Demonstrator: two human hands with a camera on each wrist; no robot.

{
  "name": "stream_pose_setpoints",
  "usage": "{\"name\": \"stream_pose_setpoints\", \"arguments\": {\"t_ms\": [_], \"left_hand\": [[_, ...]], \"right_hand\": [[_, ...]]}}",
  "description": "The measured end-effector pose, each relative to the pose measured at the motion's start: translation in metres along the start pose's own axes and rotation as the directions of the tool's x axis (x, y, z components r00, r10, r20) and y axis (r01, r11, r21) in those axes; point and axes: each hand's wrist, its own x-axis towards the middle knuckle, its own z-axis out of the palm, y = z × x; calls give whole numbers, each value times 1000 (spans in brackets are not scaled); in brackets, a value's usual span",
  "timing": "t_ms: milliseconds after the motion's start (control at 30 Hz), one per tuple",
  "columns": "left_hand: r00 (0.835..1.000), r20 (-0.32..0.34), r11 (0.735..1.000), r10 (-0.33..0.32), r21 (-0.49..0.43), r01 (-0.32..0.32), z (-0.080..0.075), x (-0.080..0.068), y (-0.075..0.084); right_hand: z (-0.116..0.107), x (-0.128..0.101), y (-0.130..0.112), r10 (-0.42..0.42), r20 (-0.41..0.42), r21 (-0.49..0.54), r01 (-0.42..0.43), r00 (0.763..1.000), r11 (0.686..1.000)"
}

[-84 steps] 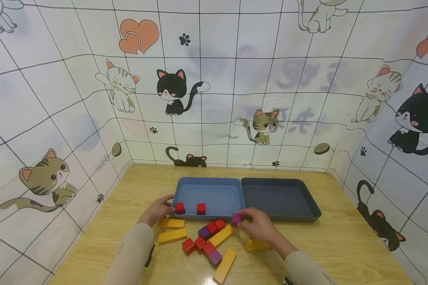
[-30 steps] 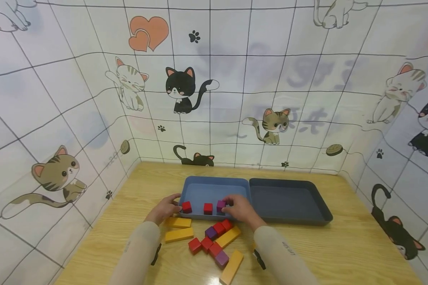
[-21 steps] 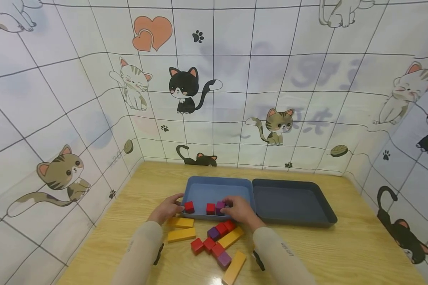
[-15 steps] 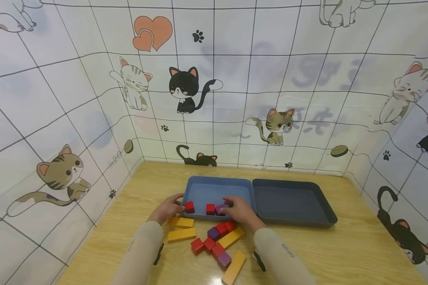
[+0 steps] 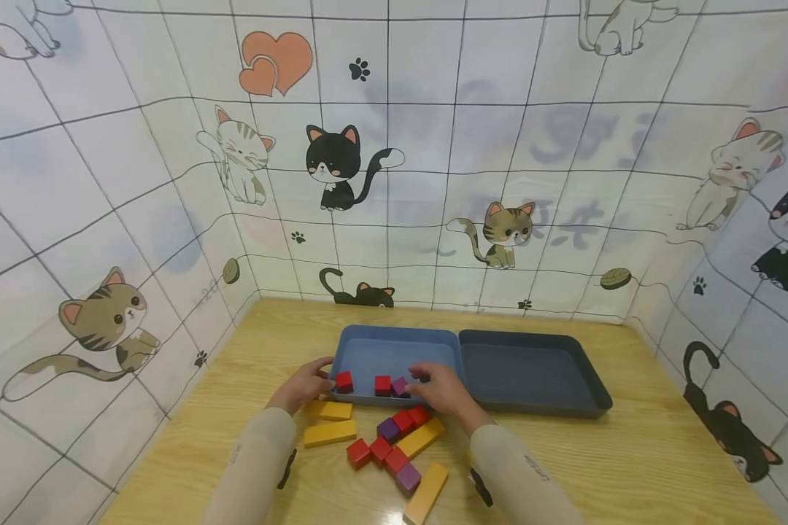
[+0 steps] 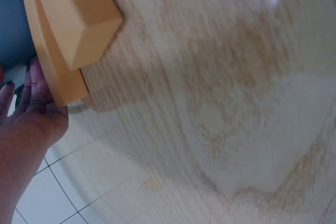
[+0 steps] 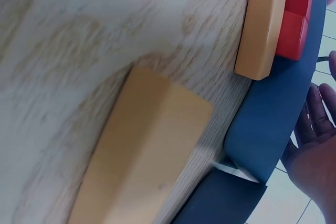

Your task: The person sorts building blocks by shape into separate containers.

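– Fingers parted and loose on the right hand, holding nothing! The purple cube sits in the blue tray, near the front wall, just left of the thumb.
– Is the thumb touching it?
– Can't tell, it's that tight! The cube lies askew right beside a red cube, with another red cube down at the tray's left end.
– And the left hand?
– Right there at that left end, thumb and forefinger spread loosely against the rim!
– Out front, what a scatter! A dark purple cube lines up with two red cubes, a yellow block alongside, then three more red cubes and a lighter purple cube stepping down towards another yellow block.
– Two more yellow blocks lie by the left hand, and over on the right the dark grey tray stands side by side with the blue one
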Motion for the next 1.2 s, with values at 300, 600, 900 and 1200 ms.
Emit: {"name": "stream_pose_setpoints", "arguments": {"t_ms": [300, 600, 900, 1200], "left_hand": [[1000, -3, 1000, 6, 8, -6, -2, 1, -3], [1000, -9, 1000, 8, 1, -8, -2, 1, -5], [1000, -3, 1000, 10, -5, -10, -1, 0, -5], [1000, 12, 1000, -12, -6, 12, -1, -2, 0]], "right_hand": [[-6, -11, 1, 16, -27, 14, -16, 1000, 1000], [-11, -26, 0, 7, -50, 45, -4, 999, 999], [-15, -55, -8, 7, -63, 127, 1, 998, 992], [-12, -80, -21, 25, -76, 246, -6, 997, 969]]}}
